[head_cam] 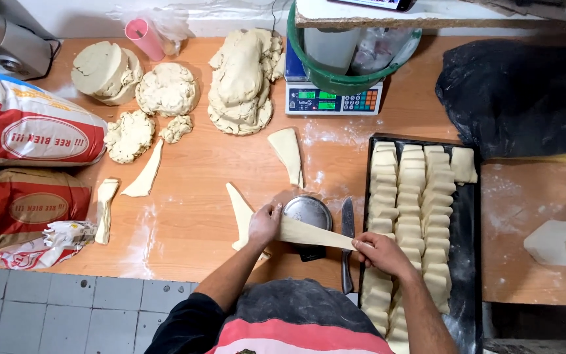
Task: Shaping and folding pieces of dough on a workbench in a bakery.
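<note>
Pale dough is what I have in both hands: a long flat strip of dough (316,234) stretched between them over the wooden table (191,210). My left hand (264,224) is closed on the strip's near end, fingers curled over it, and my right hand (381,252) pinches the other end, which tapers to a point. Just beyond the left hand, under the strip's middle, I see a round metal lid (307,211), and between my two hands a knife (348,252) lies on the table with its blade pointing away from me. To the left of my left hand another dough strip (238,210) lies flat, partly tucked beneath that hand. Touching the right hand on its far side is a black baking tray (466,262), filled with rows of small cut dough pieces (414,190). Well beyond both hands sit several large dough lumps (240,82), a digital scale (333,99) carrying a green bucket (335,78), and a pink cup (144,36). Far to the left of my left hand lie two flour sacks (24,124), with more loose strips of dough (145,172) near them. Past the right hand, beyond the tray, is a black plastic bag (519,95).
</note>
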